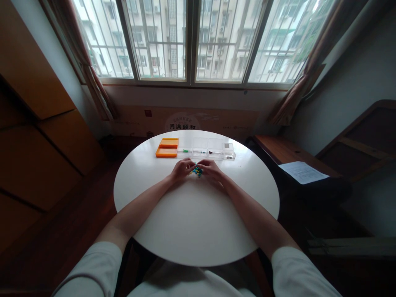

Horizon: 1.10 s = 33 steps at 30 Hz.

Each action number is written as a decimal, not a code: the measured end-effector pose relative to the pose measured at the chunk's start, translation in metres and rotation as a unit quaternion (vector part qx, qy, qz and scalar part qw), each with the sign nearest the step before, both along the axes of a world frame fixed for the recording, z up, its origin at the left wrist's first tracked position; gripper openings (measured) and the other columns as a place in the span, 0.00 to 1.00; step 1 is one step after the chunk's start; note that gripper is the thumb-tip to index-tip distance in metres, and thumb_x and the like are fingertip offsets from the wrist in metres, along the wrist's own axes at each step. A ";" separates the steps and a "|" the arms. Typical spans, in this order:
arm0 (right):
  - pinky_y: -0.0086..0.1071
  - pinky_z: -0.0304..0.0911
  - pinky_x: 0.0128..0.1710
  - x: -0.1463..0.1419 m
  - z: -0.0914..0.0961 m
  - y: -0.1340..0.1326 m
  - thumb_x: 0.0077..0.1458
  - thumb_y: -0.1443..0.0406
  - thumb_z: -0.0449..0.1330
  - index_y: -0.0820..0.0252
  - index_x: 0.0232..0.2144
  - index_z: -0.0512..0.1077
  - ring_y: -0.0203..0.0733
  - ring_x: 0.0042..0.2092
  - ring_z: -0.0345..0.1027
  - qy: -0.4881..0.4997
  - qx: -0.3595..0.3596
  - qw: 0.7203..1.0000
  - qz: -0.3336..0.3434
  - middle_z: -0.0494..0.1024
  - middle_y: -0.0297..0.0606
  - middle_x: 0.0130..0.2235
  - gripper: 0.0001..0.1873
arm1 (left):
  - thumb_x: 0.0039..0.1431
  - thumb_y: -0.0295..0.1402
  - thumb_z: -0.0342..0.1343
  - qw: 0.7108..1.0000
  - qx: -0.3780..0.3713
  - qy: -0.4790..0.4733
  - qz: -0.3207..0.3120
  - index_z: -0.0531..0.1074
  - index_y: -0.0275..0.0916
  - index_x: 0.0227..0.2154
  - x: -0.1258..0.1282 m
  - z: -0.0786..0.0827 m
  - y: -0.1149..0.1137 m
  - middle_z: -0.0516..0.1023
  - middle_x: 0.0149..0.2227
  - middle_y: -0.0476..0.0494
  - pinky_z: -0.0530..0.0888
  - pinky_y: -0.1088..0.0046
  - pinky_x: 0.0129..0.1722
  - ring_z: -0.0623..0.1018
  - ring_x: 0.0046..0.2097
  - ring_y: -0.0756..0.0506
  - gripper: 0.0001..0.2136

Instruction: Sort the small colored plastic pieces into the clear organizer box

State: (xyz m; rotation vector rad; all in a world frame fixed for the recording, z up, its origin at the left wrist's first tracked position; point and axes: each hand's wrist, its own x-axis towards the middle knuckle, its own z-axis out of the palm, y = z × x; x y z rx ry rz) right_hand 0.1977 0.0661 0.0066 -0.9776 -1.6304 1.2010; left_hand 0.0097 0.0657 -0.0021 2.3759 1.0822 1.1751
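A small pile of blue, green and yellow pieces (197,170) lies on the round white table (198,222); the pieces are too small to name. At the pile's left side is my left hand (183,168), its fingers curled and pinched together. My right hand (210,167) meets it from the other side, its fingers also bent inward and closed. The fingertips nearly touch over the pile, and whatever they hold is too small to make out. Just beyond the hands stands a row of clear plastic boxes (200,153), some with small green or dark pieces inside.
An orange tray (167,152) stands at the left end of the clear boxes. To the right, a sheet of paper (303,172) lies beside a wooden bench (278,150). A printed cardboard box (133,117) leans below the barred window. Wooden cabinets (40,152) line the left.
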 end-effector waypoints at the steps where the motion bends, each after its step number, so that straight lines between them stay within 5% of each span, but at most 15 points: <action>1: 0.30 0.61 0.31 0.000 0.000 0.000 0.38 0.53 0.66 0.64 0.28 0.75 0.37 0.30 0.67 0.002 -0.002 1.000 0.000 0.76 0.38 0.28 0.19 | 0.57 0.40 0.53 1.000 -0.001 0.000 -0.001 0.76 0.37 0.31 0.000 0.000 0.000 0.72 0.30 0.47 0.67 0.78 0.28 0.70 0.27 0.54 0.12; 33: 0.30 0.62 0.30 -0.001 0.002 -0.003 0.37 0.53 0.66 0.65 0.28 0.75 0.37 0.29 0.68 -0.001 -0.006 1.000 -0.006 0.77 0.38 0.28 0.20 | 0.56 0.41 0.54 1.000 0.003 -0.002 -0.002 0.76 0.37 0.30 0.000 -0.003 0.002 0.72 0.29 0.47 0.68 0.78 0.28 0.70 0.26 0.54 0.13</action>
